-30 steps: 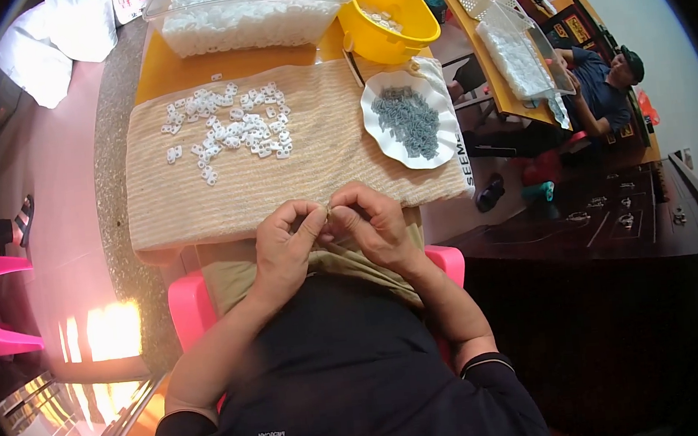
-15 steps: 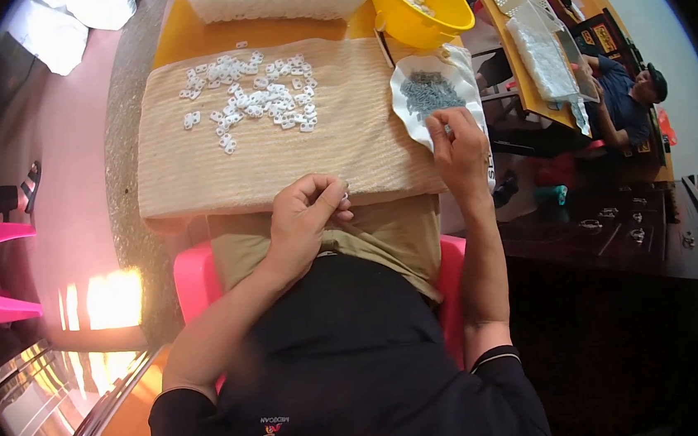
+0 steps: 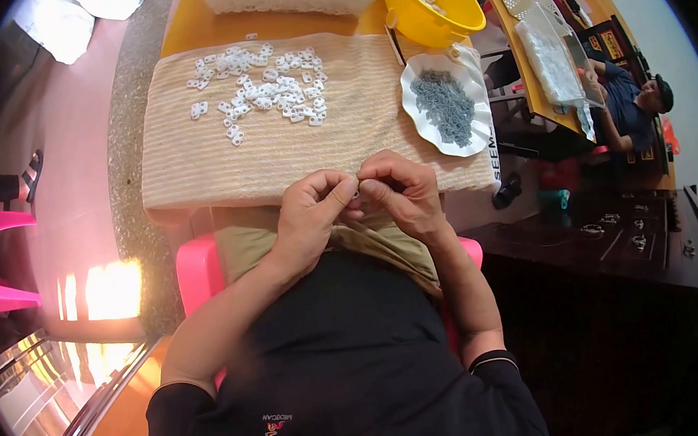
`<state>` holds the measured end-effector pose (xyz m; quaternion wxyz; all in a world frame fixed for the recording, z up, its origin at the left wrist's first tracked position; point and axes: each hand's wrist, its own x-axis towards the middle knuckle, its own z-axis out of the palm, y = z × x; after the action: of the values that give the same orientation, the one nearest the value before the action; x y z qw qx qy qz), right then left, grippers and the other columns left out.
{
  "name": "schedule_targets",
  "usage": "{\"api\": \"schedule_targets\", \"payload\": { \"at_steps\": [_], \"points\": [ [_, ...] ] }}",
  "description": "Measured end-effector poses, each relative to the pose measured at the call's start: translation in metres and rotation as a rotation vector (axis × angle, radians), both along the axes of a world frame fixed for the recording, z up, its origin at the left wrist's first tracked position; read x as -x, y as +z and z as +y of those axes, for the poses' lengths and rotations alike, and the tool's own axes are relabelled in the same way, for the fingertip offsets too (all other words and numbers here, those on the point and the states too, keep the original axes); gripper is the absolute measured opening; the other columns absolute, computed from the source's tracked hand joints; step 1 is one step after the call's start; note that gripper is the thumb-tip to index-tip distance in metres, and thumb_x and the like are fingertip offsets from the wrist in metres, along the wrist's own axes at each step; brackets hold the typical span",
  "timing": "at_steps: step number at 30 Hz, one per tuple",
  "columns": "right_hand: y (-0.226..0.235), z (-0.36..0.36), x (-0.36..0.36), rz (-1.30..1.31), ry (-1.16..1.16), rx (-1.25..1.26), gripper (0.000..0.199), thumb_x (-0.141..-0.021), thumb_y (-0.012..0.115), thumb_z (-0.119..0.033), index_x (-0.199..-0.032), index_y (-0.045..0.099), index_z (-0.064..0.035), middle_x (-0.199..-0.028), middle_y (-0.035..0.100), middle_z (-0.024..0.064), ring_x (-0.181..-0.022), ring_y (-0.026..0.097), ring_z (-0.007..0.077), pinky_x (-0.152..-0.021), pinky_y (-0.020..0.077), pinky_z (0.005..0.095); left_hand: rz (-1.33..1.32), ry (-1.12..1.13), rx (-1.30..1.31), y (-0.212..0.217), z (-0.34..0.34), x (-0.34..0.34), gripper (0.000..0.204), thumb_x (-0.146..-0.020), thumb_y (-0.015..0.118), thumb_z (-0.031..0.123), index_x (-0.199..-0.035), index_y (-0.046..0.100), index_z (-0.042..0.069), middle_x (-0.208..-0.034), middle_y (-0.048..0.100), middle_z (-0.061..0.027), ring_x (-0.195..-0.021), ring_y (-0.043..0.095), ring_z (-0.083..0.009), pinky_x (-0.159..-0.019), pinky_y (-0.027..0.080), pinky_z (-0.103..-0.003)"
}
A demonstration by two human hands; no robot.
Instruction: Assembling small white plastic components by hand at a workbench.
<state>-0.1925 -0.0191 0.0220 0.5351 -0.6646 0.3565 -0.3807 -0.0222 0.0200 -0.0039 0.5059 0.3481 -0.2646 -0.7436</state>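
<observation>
My left hand (image 3: 310, 215) is over the front edge of the towel, thumb and forefinger pinching a small white plastic piece that the fingers mostly cover. Against its fingertips is my right hand (image 3: 410, 193), closed in a pinch; whatever it holds is too small to make out. Beyond them, loose white plastic pieces (image 3: 265, 97) with holes lie scattered on the striped beige towel (image 3: 220, 167). To the right, a white wavy-rimmed plate (image 3: 477, 134) holds a heap of small grey parts (image 3: 444, 108), perhaps screws.
Behind the towel stand a clear bin (image 3: 306, 10) of white pieces and a yellow basin (image 3: 399, 27). A thin dark stick (image 3: 395, 46) lies near the basin. A person (image 3: 625, 98) sits at another table at right. Pink chair (image 3: 0, 219) at left.
My right hand has come from the plate of grey parts back to my left hand, and their fingertips now meet. The left hand stays nearly in place. The whole view has shifted slightly.
</observation>
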Motion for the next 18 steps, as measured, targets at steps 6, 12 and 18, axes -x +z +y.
{"api": "schedule_targets", "payload": {
  "at_steps": [6,12,18],
  "points": [
    [-0.003,0.003,-0.001,0.015,-0.044,-0.101,0.005,-0.092,0.057,0.0,-0.095,0.06,0.0025,-0.088,0.058,0.0041,-0.07,0.055,0.0068,-0.06,0.0459,0.0195,0.111,-0.016,-0.089,0.001,-0.003,-0.003,0.015,-0.093,0.06,0.015,-0.1,0.061,0.002,-0.089,0.064,-0.0043,-0.077,0.062,-0.0103,-0.072,0.054,-0.025],
    [-0.011,0.005,0.001,-0.047,-0.073,-0.172,0.007,-0.094,0.054,-0.003,-0.096,0.058,0.0028,-0.088,0.057,0.0038,-0.067,0.053,0.0065,-0.061,0.0456,0.02,0.144,-0.005,-0.126,0.002,-0.004,-0.004,0.013,-0.091,0.061,0.007,-0.102,0.059,0.001,-0.092,0.065,-0.0059,-0.082,0.065,-0.0125,-0.076,0.056,-0.025],
    [-0.013,0.004,0.001,-0.023,-0.063,-0.19,0.008,-0.094,0.055,-0.004,-0.096,0.058,0.0026,-0.089,0.057,0.0042,-0.068,0.054,0.0067,-0.061,0.0458,0.02,0.123,0.036,-0.153,0.003,-0.004,-0.003,0.013,-0.09,0.062,0.006,-0.101,0.059,0.002,-0.088,0.066,-0.0051,-0.075,0.065,-0.01,-0.068,0.053,-0.02]
  ]
}}
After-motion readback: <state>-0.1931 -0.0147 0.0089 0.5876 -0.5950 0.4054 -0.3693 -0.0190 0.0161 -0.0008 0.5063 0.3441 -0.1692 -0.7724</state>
